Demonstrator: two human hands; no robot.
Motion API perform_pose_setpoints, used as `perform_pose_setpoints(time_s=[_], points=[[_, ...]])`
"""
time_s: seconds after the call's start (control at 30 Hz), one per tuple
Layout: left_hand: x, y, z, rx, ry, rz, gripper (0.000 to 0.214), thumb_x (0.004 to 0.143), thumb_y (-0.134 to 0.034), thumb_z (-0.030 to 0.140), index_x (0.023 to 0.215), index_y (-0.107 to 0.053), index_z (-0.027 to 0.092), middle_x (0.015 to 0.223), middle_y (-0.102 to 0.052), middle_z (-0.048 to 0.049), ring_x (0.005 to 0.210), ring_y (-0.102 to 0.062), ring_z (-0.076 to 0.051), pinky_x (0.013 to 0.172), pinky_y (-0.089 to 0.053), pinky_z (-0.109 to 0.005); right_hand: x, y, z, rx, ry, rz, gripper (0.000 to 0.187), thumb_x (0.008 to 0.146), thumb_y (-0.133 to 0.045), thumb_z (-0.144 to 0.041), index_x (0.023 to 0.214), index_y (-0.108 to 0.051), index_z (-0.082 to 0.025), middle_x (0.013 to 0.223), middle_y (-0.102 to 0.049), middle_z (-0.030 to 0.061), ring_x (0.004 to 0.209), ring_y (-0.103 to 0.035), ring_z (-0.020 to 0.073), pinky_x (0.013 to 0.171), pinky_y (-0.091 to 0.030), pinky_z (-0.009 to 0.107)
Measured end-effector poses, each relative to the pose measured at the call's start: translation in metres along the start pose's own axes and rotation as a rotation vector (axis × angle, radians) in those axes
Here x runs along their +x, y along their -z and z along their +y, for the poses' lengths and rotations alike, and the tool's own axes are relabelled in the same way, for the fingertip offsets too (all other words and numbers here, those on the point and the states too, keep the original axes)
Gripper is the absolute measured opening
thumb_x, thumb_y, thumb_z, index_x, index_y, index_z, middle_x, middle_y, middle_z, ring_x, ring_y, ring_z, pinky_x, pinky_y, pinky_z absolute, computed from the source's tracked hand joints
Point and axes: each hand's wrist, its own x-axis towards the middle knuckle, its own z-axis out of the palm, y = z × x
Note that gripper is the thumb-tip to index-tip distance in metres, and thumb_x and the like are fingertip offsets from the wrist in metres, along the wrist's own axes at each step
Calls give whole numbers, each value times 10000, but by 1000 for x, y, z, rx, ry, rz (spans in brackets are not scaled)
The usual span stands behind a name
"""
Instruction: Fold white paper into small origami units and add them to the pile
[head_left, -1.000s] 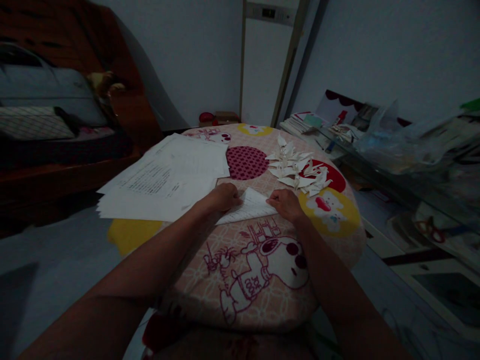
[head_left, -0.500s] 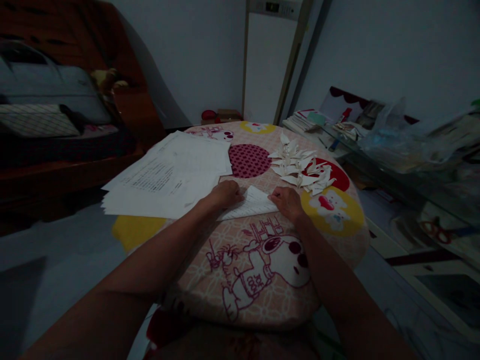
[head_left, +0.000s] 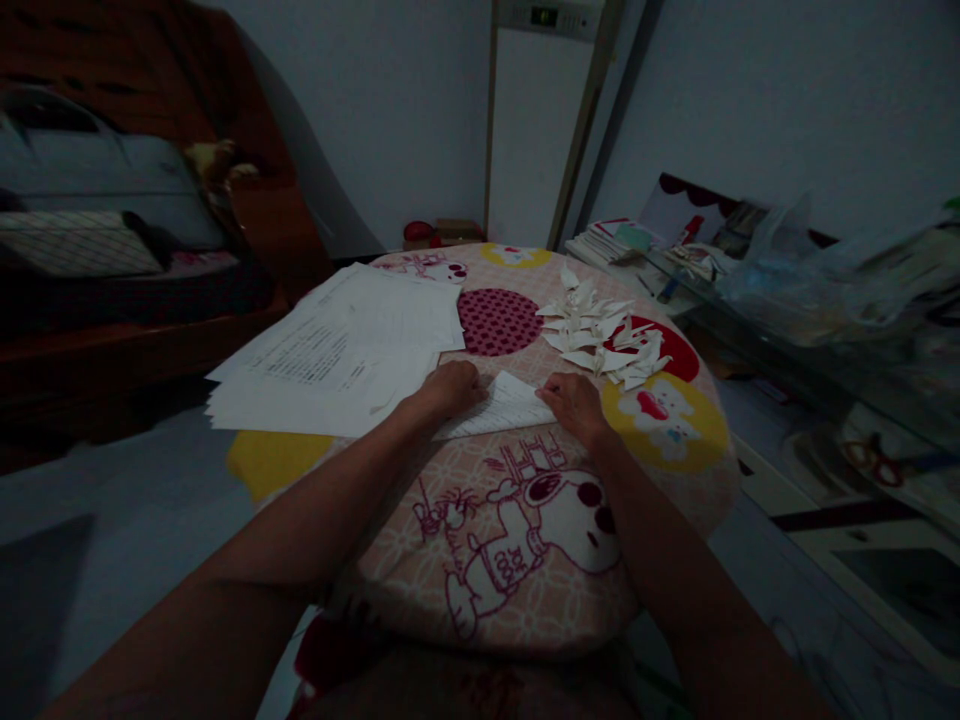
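Observation:
A sheet of printed paper [head_left: 514, 400], folded to a peak at its far side, lies on the patterned tablecloth [head_left: 420, 530]. My left hand [head_left: 454, 388] grips its left part, fingers curled. At the right corner, my right hand [head_left: 574, 400] pinches the paper between thumb and fingers. Left of my hands spreads a stack of printed sheets [head_left: 337, 350], edges uneven. Beyond my right hand sits a pile of folded paper cranes [head_left: 600, 330]. The paper's lower left part is hidden behind my left hand and forearm.
A glass-topped cabinet [head_left: 787, 350] on the right carries papers and a plastic bag [head_left: 795, 270]; scissors [head_left: 874, 460] lie on its lower shelf. At the left a wooden bench [head_left: 262, 220] holds a grey bag [head_left: 142, 180]. A tall white appliance [head_left: 540, 130] stands at the back.

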Motion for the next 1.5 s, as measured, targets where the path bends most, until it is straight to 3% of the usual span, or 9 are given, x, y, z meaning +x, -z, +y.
perform_pose_setpoints(time_s=[0.3,0.43,0.5,0.57,0.73,0.93,1.1,1.33,1.5], points=[[-10,-1,8,79,-48,123,279,911,-532,274,1094,-675,119,1107,-713,-182,1072,-657,-315,859,-511,-373,1,2,-1,19,2,-10,232,932,-588,-330,910,-755,-170,929,-775,101,853,-673,201,718,-415,284],[-7,-11,11,7,-365,269,389,854,-491,43,1204,-629,146,1225,-665,-146,1157,-617,-240,944,-498,-329,0,1,-2,32,7,13,224,924,-597,-322,896,-755,-165,923,-775,110,848,-672,207,713,-415,289],[-2,-18,11,-63,-531,221,399,878,-478,43,1237,-622,145,1264,-656,-137,1168,-619,-215,980,-491,-316,0,1,-3,54,15,27,222,918,-602,-314,877,-755,-158,904,-773,113,829,-668,206,714,-416,294],[1,-22,13,-94,-584,177,349,916,-472,74,1218,-637,135,1260,-667,-136,1161,-633,-212,998,-489,-321,0,4,-3,98,4,30,205,902,-619,-297,850,-757,-155,881,-769,106,804,-659,194,720,-422,290],[0,-25,17,-56,-549,162,331,988,-420,139,1197,-676,162,1273,-681,-123,1165,-648,-220,997,-500,-345,-2,22,12,401,-72,-42,153,808,-616,-180,805,-763,-137,786,-743,55,729,-629,154,671,-434,251],[-8,-25,18,-2,-576,154,390,1040,-423,279,1393,-583,227,1436,-590,-121,1277,-595,-225,1050,-483,-346,-11,44,36,689,-242,-157,179,718,-587,-138,815,-736,-123,586,-628,-4,524,-531,106,512,-389,217],[-17,-29,21,12,-575,161,442,1047,-405,301,1462,-525,209,1446,-565,-154,1338,-545,-252,1098,-459,-369,-14,50,37,664,-179,-232,151,692,-649,-152,819,-726,-125,593,-624,-21,524,-519,91,505,-375,207],[-19,-41,25,101,-548,201,468,1047,-403,323,1499,-491,241,1531,-481,-160,1426,-453,-280,1168,-375,-415,-17,52,32,627,-164,-214,142,683,-676,-121,821,-709,-127,650,-652,-19,592,-562,99,583,-414,221],[-21,-41,25,123,-569,215,472,1040,-432,343,1502,-492,270,1553,-469,-154,1450,-427,-291,1179,-357,-432,-19,54,22,361,-113,-171,168,703,-655,-62,838,-727,-132,740,-717,27,699,-639,145,658,-456,237]])
